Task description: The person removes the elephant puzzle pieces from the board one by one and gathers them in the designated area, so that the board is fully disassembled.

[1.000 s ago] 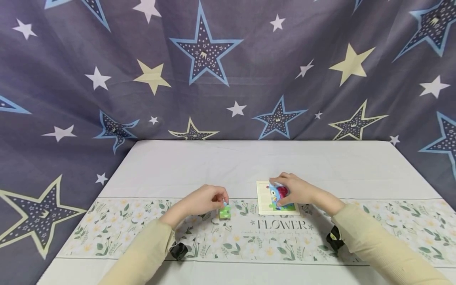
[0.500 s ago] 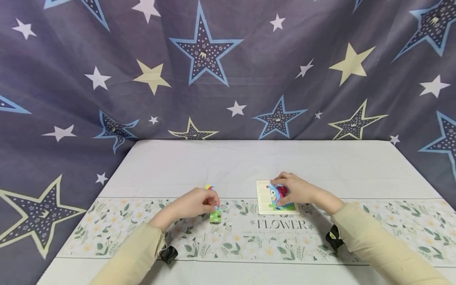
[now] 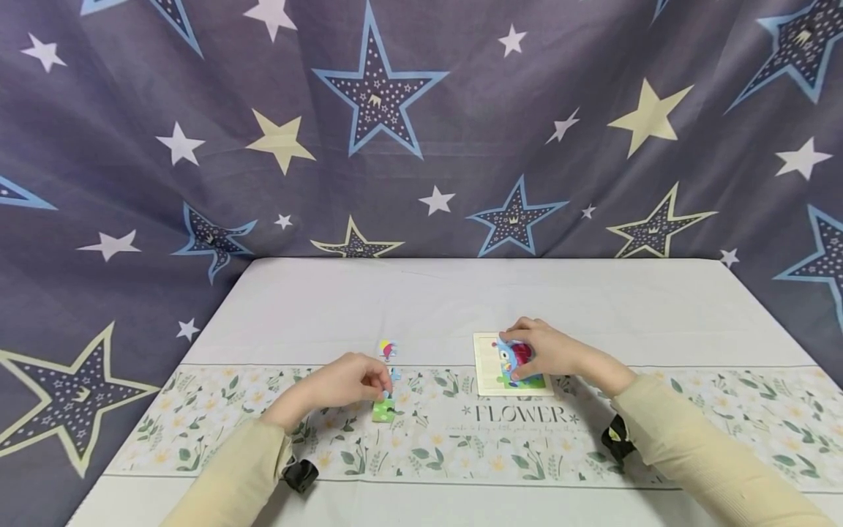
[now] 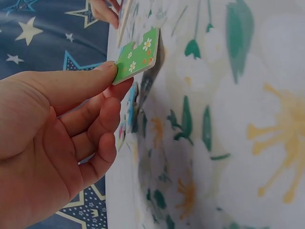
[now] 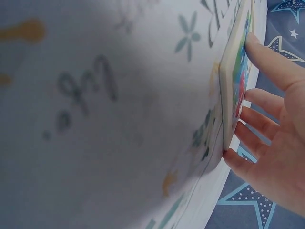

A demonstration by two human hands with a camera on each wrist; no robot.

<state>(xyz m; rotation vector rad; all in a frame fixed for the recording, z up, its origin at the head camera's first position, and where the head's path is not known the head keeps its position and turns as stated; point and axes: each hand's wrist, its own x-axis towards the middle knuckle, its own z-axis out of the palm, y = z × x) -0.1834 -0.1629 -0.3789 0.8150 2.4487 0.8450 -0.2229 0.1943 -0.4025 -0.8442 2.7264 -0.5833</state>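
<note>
In the head view, my left hand [image 3: 349, 378] pinches a green jigsaw piece [image 3: 383, 412] between thumb and fingertips. White flowers and a notch show on that piece [image 4: 138, 56] in the left wrist view, where it is tilted and its lower edge is close to the cloth. My right hand [image 3: 545, 348] rests with spread fingers on the assembled, colourful pieces [image 3: 508, 359] lying in a square cream puzzle tray [image 3: 486, 369]. In the right wrist view the thumb touches the pieces and the little finger is at the tray's edge. The hand hides part of the picture.
Beyond my left hand lie a loose yellow, red and blue piece [image 3: 387, 349] and a light-blue piece [image 3: 396, 374], partly hidden. A floral runner [image 3: 461, 457] crosses the white table [image 3: 316, 307]. A starry curtain [image 3: 421, 168] hangs behind.
My left hand has moved left and towards me with the green jigsaw piece, uncovering the loose pieces behind it. The right hand and the tray stay put.
</note>
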